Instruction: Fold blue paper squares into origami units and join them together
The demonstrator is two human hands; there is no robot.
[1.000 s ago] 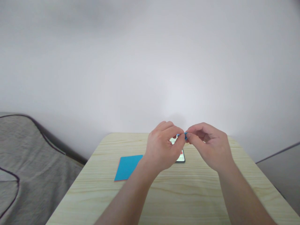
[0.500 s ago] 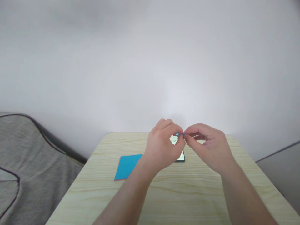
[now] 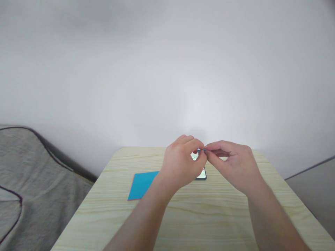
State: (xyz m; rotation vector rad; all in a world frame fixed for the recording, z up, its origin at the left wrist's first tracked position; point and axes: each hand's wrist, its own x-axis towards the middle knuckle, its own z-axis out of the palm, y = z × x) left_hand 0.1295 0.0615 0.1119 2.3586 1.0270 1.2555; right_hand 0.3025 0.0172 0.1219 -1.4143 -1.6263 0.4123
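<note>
My left hand (image 3: 181,164) and my right hand (image 3: 230,164) meet fingertip to fingertip above the far part of a light wooden table (image 3: 199,216). Both are pinched on a tiny blue piece (image 3: 202,150), of which only a sliver shows between the fingers. Under the hands lies a phone (image 3: 201,173) with its screen lit, mostly hidden by my left hand. A blue paper sheet (image 3: 142,185) lies flat on the table, left of my left wrist.
A bare white wall rises behind the table. A grey cushioned seat or bed (image 3: 28,184) stands at the left, close to the table's edge. A grey surface (image 3: 314,188) shows at the right.
The hands have drawn a little closer together and the pinch has tightened, so less of the blue piece shows. Nothing on the table moved.
</note>
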